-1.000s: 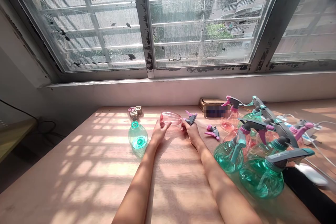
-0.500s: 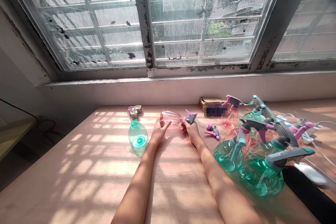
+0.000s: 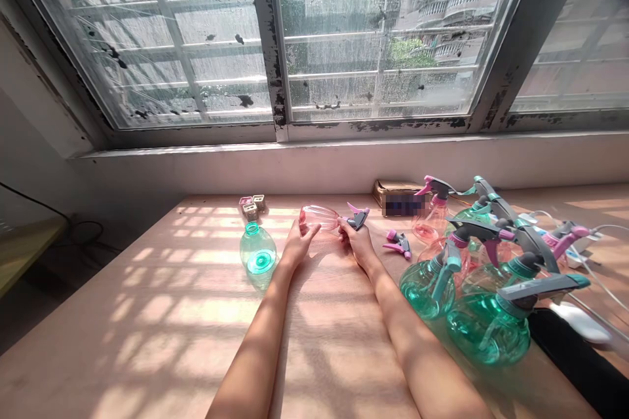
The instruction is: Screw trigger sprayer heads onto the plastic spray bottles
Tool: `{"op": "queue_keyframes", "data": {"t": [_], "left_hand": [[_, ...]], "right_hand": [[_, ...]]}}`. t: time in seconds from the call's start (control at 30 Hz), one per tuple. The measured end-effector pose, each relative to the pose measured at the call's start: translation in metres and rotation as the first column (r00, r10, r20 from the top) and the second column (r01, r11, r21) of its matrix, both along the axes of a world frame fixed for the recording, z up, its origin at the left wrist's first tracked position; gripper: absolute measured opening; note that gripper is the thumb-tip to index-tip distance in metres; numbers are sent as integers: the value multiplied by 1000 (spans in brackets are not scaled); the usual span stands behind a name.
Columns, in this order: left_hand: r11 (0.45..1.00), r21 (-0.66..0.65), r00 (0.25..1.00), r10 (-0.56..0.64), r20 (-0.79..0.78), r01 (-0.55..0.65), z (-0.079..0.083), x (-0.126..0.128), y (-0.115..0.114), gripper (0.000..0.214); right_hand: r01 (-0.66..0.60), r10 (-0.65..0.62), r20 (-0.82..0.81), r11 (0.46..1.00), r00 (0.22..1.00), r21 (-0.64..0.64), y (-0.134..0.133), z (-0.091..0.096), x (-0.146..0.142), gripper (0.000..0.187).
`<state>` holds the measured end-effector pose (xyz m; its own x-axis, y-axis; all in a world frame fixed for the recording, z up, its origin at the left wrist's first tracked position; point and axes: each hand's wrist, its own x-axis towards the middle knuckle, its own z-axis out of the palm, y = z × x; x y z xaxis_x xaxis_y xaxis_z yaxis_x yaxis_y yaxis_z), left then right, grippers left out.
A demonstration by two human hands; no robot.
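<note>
A clear pink spray bottle [image 3: 319, 217] lies sideways between my hands above the table. My left hand [image 3: 299, 242] is closed around its base end. At the neck, my right hand [image 3: 356, 239] grips the grey-and-pink spray head [image 3: 359, 217] with its fingers; whether the head is fully seated on the neck is hidden. A green bottle [image 3: 258, 255] with an open neck and no spray head stands to the left of my left hand. Another spray head [image 3: 399, 245], pink and grey, lies loose on the table to the right of my right hand.
Several green and pink bottles with spray heads crowd the right side, the nearest a green spray bottle [image 3: 489, 334]. A cardboard box [image 3: 400, 196] and small square blocks [image 3: 251, 208] sit along the back. White cables [image 3: 607, 288] and a black item [image 3: 574, 366] lie at right.
The view has shifted very slightly. Both hands keep their hold on the pink bottle and its spray head, with hardly any visible movement.
</note>
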<state>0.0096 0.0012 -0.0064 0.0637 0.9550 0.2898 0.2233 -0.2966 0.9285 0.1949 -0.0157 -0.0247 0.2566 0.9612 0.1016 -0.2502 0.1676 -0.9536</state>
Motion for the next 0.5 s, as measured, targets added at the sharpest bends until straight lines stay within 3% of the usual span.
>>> {"op": "queue_keyframes", "data": {"t": [0.5], "left_hand": [[1000,-20,1000,-5,-8,4,8,2,-5,47]], "right_hand": [[1,0,21,1000,1000,-11,2,-2,1,19]]}}
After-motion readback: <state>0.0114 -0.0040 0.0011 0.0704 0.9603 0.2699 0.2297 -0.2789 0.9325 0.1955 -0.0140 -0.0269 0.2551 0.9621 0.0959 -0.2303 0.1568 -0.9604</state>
